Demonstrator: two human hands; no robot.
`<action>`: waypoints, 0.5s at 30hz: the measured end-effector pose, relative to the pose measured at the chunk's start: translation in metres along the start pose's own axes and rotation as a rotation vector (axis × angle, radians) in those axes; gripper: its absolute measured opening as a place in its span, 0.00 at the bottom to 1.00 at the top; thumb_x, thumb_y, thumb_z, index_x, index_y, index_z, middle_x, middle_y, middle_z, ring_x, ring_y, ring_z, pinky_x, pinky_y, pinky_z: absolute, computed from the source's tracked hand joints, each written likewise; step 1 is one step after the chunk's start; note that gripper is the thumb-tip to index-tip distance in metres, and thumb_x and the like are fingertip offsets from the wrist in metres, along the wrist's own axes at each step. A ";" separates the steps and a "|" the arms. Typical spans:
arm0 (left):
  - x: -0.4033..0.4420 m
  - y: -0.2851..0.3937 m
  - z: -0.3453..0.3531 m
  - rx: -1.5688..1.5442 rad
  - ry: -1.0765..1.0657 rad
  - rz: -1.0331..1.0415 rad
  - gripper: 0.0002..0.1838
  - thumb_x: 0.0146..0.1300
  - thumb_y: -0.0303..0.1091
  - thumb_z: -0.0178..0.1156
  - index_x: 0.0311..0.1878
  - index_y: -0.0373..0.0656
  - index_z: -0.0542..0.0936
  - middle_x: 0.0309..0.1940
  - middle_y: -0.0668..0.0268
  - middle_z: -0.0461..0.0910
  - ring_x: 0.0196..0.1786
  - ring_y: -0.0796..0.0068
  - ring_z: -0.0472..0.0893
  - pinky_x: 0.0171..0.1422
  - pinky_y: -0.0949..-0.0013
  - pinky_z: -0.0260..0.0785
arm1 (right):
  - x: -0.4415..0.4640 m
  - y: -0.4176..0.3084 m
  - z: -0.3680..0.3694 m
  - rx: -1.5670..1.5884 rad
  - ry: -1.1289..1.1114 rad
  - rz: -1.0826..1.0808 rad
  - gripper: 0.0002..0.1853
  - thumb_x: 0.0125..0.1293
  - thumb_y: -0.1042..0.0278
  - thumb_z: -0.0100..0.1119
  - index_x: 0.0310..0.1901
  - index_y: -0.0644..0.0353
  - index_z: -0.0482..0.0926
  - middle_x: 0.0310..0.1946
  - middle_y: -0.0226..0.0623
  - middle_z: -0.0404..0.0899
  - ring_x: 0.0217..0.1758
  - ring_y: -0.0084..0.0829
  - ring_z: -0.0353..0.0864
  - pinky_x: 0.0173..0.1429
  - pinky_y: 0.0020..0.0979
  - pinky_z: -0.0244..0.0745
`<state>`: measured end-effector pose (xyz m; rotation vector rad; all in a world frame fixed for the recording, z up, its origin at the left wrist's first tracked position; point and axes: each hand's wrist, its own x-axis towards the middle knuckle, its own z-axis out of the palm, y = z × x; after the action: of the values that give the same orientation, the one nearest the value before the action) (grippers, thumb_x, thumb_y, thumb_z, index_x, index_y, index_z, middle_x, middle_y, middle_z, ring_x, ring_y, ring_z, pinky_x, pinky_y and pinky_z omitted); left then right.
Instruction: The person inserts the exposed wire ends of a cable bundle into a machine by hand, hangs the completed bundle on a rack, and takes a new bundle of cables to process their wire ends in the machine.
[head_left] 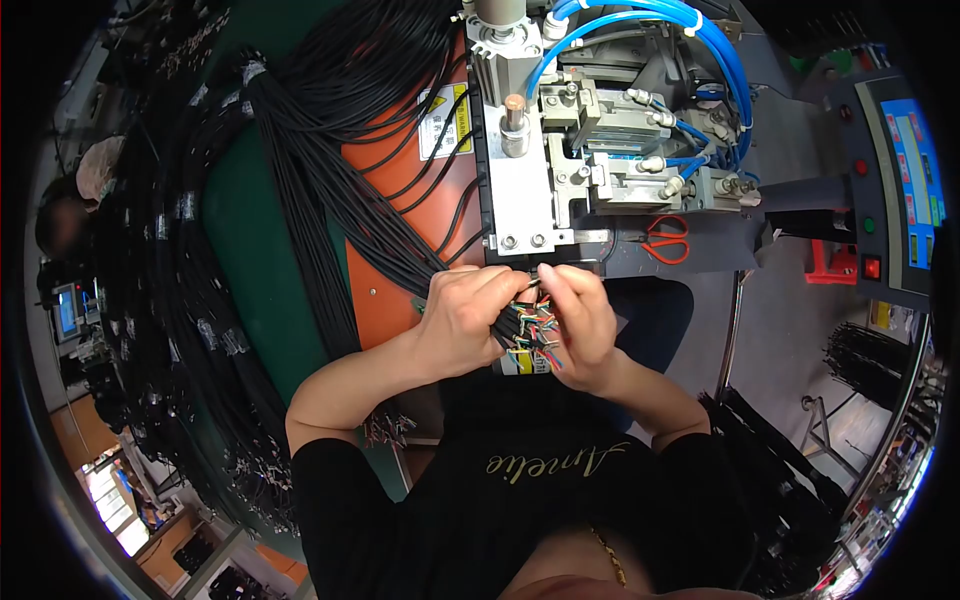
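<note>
Just below the front of a metal pneumatic machine (520, 200), both of my hands are close together. My left hand (460, 310) is closed around black cables, its thumb and forefinger pinching near one cable's end. Opposite it, my right hand (585, 318) has its thumb and forefinger together at the same cable end. Between the hands, several stripped cable ends (535, 328) fan out in red, green, white, blue and yellow wires. The exact fingertip contact is too small to make out.
A long bundle of black cables (310, 210) crosses the orange plate (385, 245) and green mat (235, 225) at the left. Red-handled scissors (667, 240) lie right of the machine. Blue air hoses (735, 70) arch above it. A control panel screen (912, 175) stands at far right.
</note>
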<state>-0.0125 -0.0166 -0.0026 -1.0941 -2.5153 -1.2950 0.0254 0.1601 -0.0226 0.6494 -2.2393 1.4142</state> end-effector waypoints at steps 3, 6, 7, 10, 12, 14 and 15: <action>-0.001 0.002 -0.002 0.027 -0.090 -0.054 0.18 0.45 0.31 0.71 0.38 0.38 0.77 0.26 0.62 0.79 0.27 0.62 0.81 0.31 0.66 0.69 | -0.001 0.007 -0.008 0.206 -0.048 0.212 0.20 0.59 0.84 0.56 0.54 0.70 0.77 0.44 0.44 0.77 0.42 0.33 0.80 0.47 0.31 0.76; 0.001 -0.002 0.000 -0.080 -0.076 -0.052 0.15 0.48 0.29 0.69 0.38 0.37 0.77 0.26 0.62 0.80 0.28 0.61 0.81 0.33 0.66 0.71 | 0.000 0.021 -0.010 0.952 -0.033 0.649 0.11 0.70 0.77 0.54 0.51 0.70 0.79 0.42 0.37 0.79 0.40 0.24 0.80 0.44 0.23 0.75; 0.003 -0.001 -0.002 -0.146 -0.080 -0.084 0.11 0.51 0.27 0.67 0.37 0.38 0.77 0.27 0.61 0.80 0.28 0.62 0.81 0.33 0.67 0.71 | -0.001 0.023 -0.012 1.148 -0.050 0.744 0.11 0.71 0.74 0.55 0.51 0.70 0.80 0.40 0.36 0.79 0.39 0.23 0.80 0.42 0.22 0.74; 0.005 -0.002 -0.007 -0.260 -0.126 -0.146 0.08 0.55 0.27 0.65 0.37 0.38 0.78 0.27 0.62 0.80 0.27 0.65 0.81 0.33 0.68 0.71 | 0.005 0.025 -0.016 1.275 -0.127 0.798 0.11 0.70 0.76 0.56 0.50 0.69 0.80 0.39 0.38 0.80 0.37 0.23 0.81 0.40 0.21 0.74; 0.008 -0.004 -0.014 -0.298 -0.169 -0.173 0.06 0.57 0.27 0.64 0.37 0.38 0.78 0.26 0.64 0.80 0.27 0.67 0.81 0.33 0.69 0.71 | 0.006 0.027 -0.018 1.252 -0.155 0.795 0.10 0.70 0.77 0.56 0.50 0.69 0.81 0.39 0.39 0.80 0.36 0.23 0.81 0.39 0.21 0.75; 0.009 -0.007 -0.017 -0.337 -0.212 -0.200 0.05 0.60 0.27 0.63 0.37 0.39 0.78 0.26 0.65 0.80 0.27 0.69 0.81 0.33 0.70 0.71 | 0.007 0.028 -0.017 1.230 -0.184 0.791 0.10 0.69 0.78 0.56 0.50 0.70 0.81 0.39 0.39 0.80 0.35 0.23 0.81 0.38 0.20 0.75; 0.010 -0.008 -0.017 -0.411 -0.256 -0.243 0.04 0.61 0.27 0.61 0.37 0.38 0.78 0.25 0.66 0.80 0.27 0.72 0.80 0.33 0.70 0.71 | 0.008 0.028 -0.017 1.162 -0.185 0.759 0.10 0.68 0.80 0.56 0.48 0.70 0.81 0.39 0.42 0.80 0.33 0.25 0.81 0.35 0.20 0.75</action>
<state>-0.0287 -0.0273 0.0068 -1.1100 -2.7053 -1.9174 0.0044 0.1849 -0.0314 0.1865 -1.6165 3.1782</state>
